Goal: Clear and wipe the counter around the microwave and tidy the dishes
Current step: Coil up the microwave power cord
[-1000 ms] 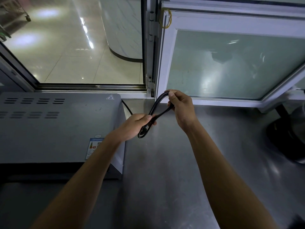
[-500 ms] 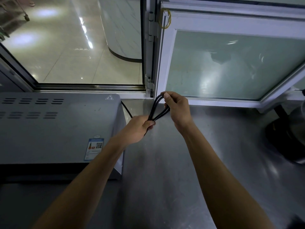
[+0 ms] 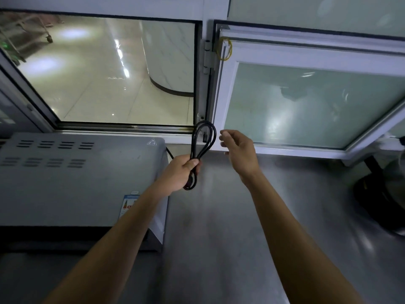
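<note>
A grey microwave (image 3: 72, 178) stands on the steel counter (image 3: 252, 216) at the left. Its black power cord (image 3: 203, 139) runs out from behind its right rear corner. My left hand (image 3: 182, 174) grips the cord folded into upright loops, just right of the microwave's top corner. The loops rise above my fist in front of the window frame. My right hand (image 3: 237, 149) hovers just right of the loops, fingers loosely curled, holding nothing.
A white-framed window sash (image 3: 306, 102) swings inward over the counter's back right. An open serving hatch (image 3: 118, 73) lies behind the microwave. A dark round object (image 3: 381, 200) sits at the counter's right edge.
My right hand has let go of the cord loop and drawn away to the right. The left hand now holds the folded loops alone, standing upright. The camera tilted up.
</note>
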